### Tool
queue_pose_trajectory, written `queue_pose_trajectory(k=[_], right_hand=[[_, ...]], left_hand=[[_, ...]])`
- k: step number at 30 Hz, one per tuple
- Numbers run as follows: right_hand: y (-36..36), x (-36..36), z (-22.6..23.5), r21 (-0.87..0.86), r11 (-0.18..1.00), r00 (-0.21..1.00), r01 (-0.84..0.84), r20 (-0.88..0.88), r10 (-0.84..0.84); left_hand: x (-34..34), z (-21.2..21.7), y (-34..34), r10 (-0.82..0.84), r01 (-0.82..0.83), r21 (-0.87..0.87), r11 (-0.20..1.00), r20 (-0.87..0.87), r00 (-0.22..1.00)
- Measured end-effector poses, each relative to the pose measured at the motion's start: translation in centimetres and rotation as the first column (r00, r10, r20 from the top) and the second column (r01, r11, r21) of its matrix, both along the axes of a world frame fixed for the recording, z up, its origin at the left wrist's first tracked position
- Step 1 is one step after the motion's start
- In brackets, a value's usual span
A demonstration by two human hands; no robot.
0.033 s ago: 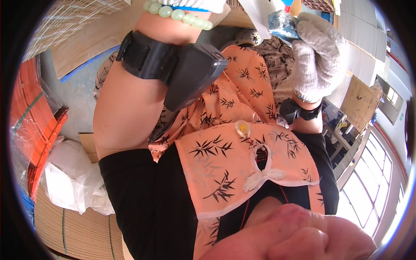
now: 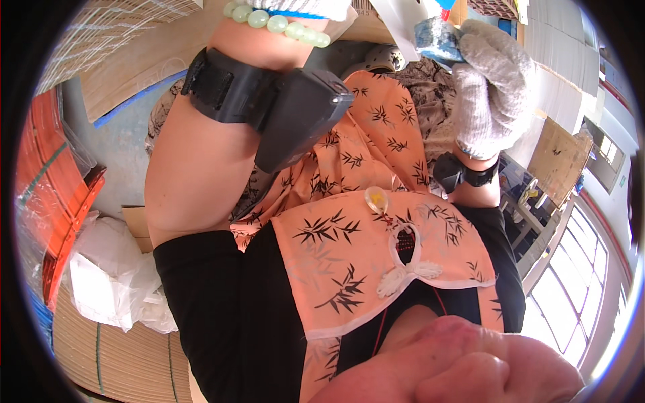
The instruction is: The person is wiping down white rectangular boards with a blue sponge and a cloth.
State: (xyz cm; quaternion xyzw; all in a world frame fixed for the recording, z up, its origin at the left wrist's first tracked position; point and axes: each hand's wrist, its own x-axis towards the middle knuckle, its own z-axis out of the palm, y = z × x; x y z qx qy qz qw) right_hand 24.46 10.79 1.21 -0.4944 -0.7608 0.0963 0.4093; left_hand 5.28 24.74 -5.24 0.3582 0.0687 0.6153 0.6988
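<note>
My left hand (image 2: 306, 5), in a white knit glove with a blue cuff edge, is cut off by the top edge. Only its wrist end shows; its fingers and anything in them are out of sight. On that forearm are a pale green bead bracelet (image 2: 277, 24) and a black strapped device (image 2: 302, 117). At the upper right my right hand (image 2: 496, 87) is closed in a greyish-white knit glove, fingers curled. A scuffed blue patch (image 2: 438, 39) shows at its fingers; whether it is the glove's coating or a held thing I cannot tell. A white panel (image 2: 398, 27) stands just left of it.
Cardboard (image 2: 127, 84) lies at the upper left, below a white woven rack (image 2: 114, 33). Plastic-wrapped orange-red panels (image 2: 50, 195) and white plastic bags (image 2: 114, 275) are at the left. Stacked cardboard (image 2: 121, 356) fills the lower left. My peach patterned apron (image 2: 383, 228) covers my lap.
</note>
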Motion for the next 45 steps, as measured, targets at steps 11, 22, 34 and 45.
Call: queue_pose_trajectory(k=[11,22,34,45], right_hand=[[0.1,0.0,-0.7,-0.072,0.996,0.999,-0.044,-0.023,0.042],[-0.5,0.2,-1.5,-0.315,0.94,0.684,-0.13,-0.715,-0.145],[-0.9,-1.2,-0.8,-0.352,0.931,0.831,-0.093,-0.543,-0.122],[-0.1,0.1,-1.1,-0.361,0.9,0.627,-0.243,-0.766,-0.138]], left_hand=[[0.0,0.4,0.2,-0.042,0.048,-0.054,0.997,0.103,0.994],[0.2,0.8,0.4,-0.026,0.033,-0.084,0.996,0.085,0.996],[0.4,1.0,0.3,0.017,-0.014,-0.093,0.996,0.032,0.999],[0.8,1.1,-0.2,0.143,-0.149,-0.068,0.986,-0.087,0.986]])
